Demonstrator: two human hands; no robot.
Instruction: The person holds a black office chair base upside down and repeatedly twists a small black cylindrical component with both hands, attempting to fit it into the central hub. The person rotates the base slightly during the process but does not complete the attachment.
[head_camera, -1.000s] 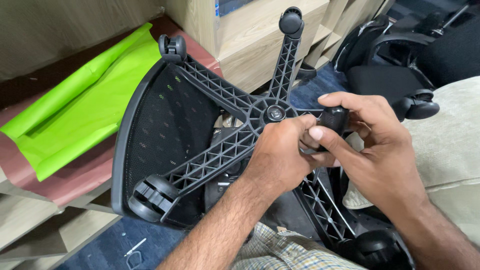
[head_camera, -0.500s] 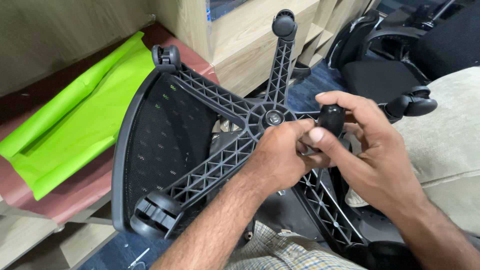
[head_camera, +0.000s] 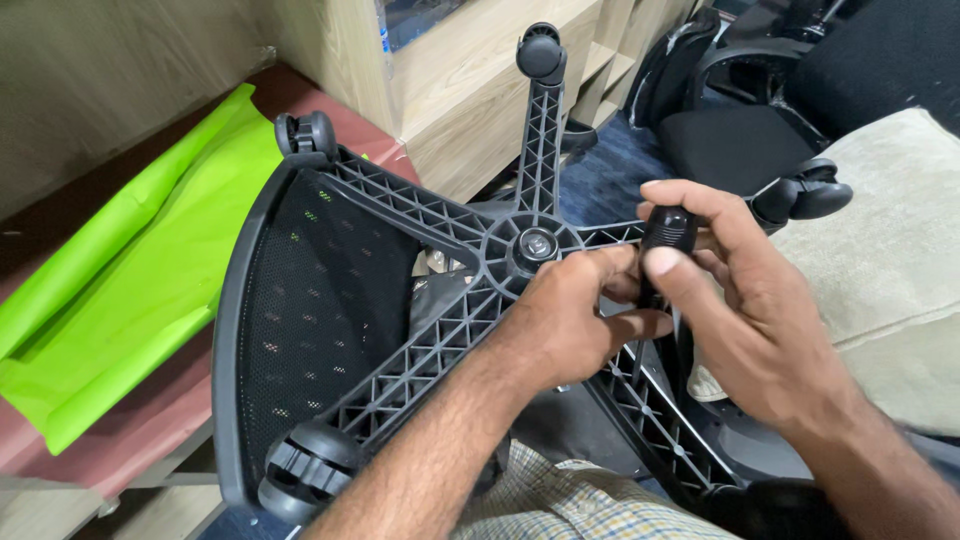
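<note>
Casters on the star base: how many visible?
4: far-left caster, top caster, right caster, near-left caster. The fifth arm's end, bottom right, is cut off; a caster may be hidden there.

The chair base (head_camera: 450, 320) is black, the paper (head_camera: 120, 300) bright green, the cushion (head_camera: 880, 250) beige, the sleeve (head_camera: 580, 500) checked.

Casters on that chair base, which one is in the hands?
The loose black caster, pinched by the right hand beside the left hand. The others sit at the tips of the base.
</note>
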